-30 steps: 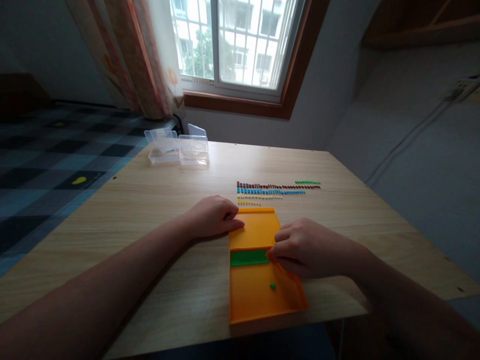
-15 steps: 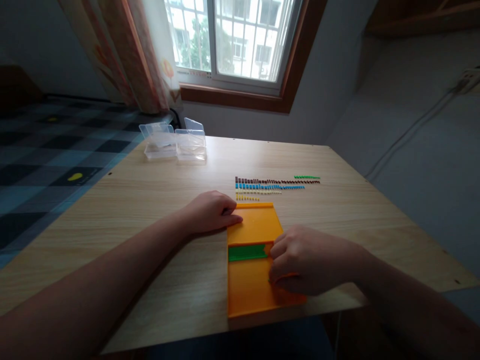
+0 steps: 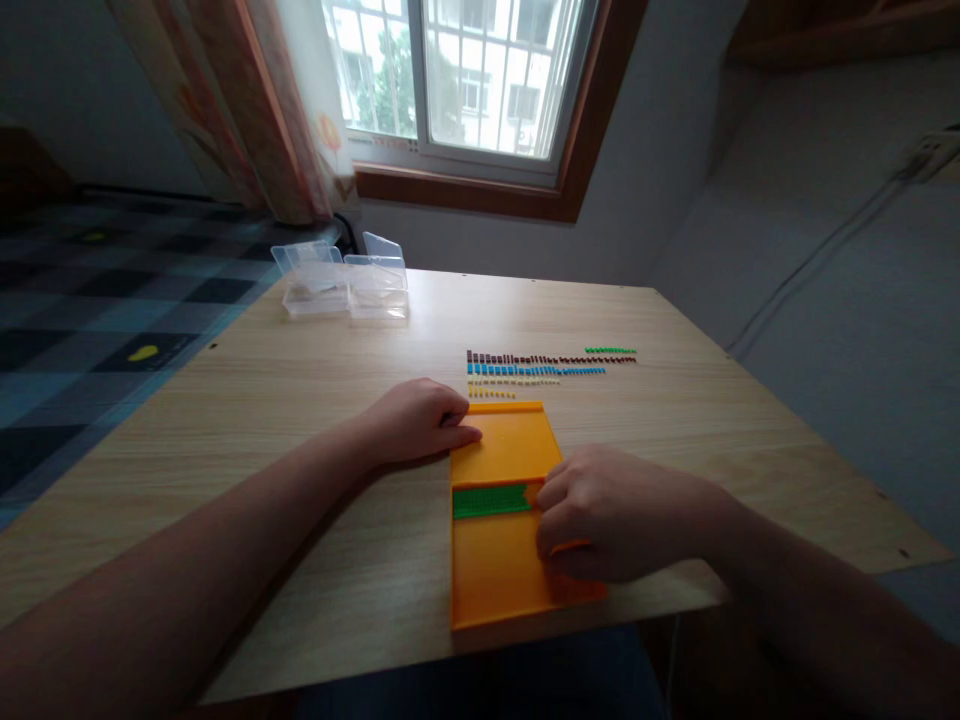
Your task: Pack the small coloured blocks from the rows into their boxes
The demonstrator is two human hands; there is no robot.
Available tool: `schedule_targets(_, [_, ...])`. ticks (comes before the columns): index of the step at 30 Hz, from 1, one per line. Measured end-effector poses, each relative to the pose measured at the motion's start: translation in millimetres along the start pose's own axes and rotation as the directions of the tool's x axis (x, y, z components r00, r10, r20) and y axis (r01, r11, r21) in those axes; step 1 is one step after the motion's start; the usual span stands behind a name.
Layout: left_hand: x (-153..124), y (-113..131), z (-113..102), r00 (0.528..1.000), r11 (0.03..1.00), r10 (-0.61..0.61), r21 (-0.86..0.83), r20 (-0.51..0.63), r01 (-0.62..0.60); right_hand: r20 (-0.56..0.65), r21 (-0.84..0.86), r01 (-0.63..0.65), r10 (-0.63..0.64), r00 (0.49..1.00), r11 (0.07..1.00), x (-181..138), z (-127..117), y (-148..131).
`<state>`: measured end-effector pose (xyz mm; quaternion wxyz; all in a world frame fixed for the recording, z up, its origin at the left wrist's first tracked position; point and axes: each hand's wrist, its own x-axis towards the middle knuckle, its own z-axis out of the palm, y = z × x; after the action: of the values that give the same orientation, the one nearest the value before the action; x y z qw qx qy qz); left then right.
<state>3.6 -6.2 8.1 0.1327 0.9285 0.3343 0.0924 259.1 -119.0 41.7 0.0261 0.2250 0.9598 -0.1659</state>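
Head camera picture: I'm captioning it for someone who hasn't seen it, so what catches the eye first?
The bright orange tray at the near edge of the wooden table, with a green strip across its middle. The left hand rests at its far left corner and the right hand lies over its right side. Beyond it run rows of tiny coloured pieces, with clear plastic boxes at the far left.

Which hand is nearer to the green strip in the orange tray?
The right hand: its fingertips are at the right end of the green strip, touching or nearly so. The left hand rests on the tray's far-left edge, apart from the strip.
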Motion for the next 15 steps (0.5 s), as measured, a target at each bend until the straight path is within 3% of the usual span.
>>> schedule_targets(15, [-0.6, 1.7, -0.9, 0.999, 1.0, -0.02, -0.001, 0.028, 0.02, -0.046, -0.161, -0.134, 0.128, 0.991, 0.978, -2.2, -2.9, 6.5])
